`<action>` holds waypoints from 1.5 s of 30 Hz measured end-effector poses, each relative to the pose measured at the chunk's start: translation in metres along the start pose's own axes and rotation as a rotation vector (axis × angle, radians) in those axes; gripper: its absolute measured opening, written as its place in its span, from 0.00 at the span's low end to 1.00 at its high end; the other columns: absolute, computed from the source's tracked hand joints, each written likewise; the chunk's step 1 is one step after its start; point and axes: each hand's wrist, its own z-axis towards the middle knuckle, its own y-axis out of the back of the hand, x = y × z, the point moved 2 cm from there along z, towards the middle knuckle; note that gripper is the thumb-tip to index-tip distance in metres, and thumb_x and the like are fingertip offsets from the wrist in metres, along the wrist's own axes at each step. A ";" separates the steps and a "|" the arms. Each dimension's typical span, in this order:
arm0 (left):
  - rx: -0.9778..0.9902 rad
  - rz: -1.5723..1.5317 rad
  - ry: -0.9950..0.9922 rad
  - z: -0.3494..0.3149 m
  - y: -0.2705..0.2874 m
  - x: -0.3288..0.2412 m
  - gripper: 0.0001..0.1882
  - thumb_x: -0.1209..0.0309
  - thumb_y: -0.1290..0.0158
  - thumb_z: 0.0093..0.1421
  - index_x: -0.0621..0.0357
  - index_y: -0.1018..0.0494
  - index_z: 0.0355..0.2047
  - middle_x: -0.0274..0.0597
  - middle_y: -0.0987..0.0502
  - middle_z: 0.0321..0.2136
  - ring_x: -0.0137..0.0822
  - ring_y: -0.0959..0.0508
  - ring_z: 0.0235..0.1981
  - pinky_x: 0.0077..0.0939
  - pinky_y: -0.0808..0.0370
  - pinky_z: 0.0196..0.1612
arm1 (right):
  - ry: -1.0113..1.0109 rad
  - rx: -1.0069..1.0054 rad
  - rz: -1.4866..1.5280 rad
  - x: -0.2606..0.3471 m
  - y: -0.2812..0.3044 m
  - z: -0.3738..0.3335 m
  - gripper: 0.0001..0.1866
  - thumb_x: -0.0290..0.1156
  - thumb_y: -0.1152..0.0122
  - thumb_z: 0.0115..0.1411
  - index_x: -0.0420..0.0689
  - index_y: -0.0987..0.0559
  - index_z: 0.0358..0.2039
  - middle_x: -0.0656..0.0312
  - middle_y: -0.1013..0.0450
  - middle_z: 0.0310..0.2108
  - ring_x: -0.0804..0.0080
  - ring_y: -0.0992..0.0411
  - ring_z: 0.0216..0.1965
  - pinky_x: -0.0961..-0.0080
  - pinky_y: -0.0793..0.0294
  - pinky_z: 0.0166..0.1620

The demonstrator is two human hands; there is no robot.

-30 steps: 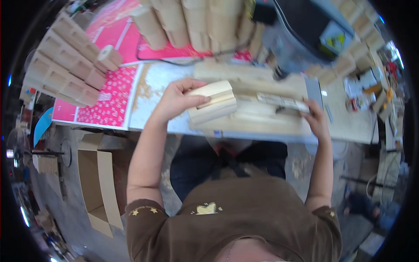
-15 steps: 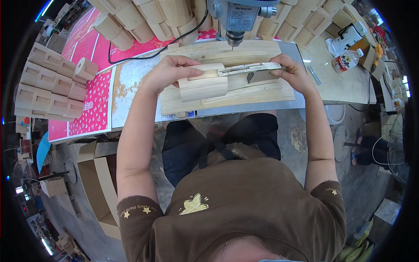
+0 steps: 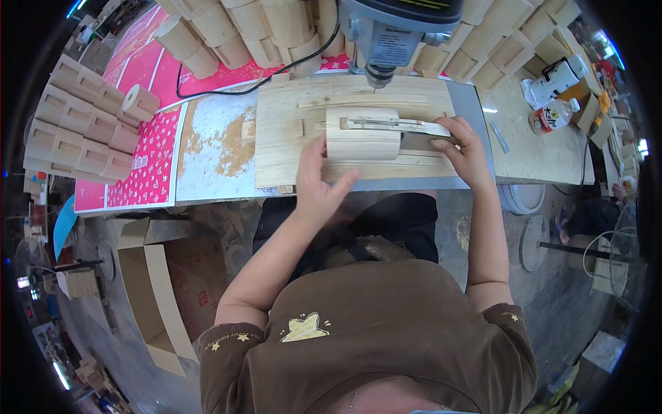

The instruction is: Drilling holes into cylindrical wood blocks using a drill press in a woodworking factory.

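Observation:
A pale wooden cylinder (image 3: 363, 146) lies on its side on a wooden board (image 3: 279, 155), under the chuck of a bench drill (image 3: 380, 74). A thin, flat wooden strip (image 3: 403, 125) with a slot along it reaches into the recess in the cylinder's upper side. My right hand (image 3: 463, 148) pinches the strip's right end between thumb and fingers. At the cylinder's lower left is my left hand (image 3: 321, 185), open, thumb spread from the fingers. Its fingertips are beside the cylinder's left end; whether they touch it I cannot tell.
Stacked wooden cylinders stand behind the board and at the left (image 3: 86, 124). A black cable (image 3: 262, 84) crosses the table. A bottle (image 3: 552, 116) and a silvery marker-like stick (image 3: 499, 137) are on the right. An open cardboard box (image 3: 162, 297) sits on the floor.
The cylinder and strip have moved right, under the drill. My left hand has let go of the cylinder's top and dropped to its lower left; my right hand still holds the strip.

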 end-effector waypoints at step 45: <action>0.213 0.398 0.026 0.040 0.000 0.056 0.30 0.61 0.35 0.37 0.54 0.27 0.43 0.36 0.29 0.25 0.41 0.31 0.35 0.36 0.39 0.46 | 0.218 -0.622 -0.168 0.093 0.002 0.030 0.06 0.25 0.47 0.57 0.39 0.22 0.33 0.56 0.33 0.18 0.65 0.33 0.19 0.75 0.35 0.27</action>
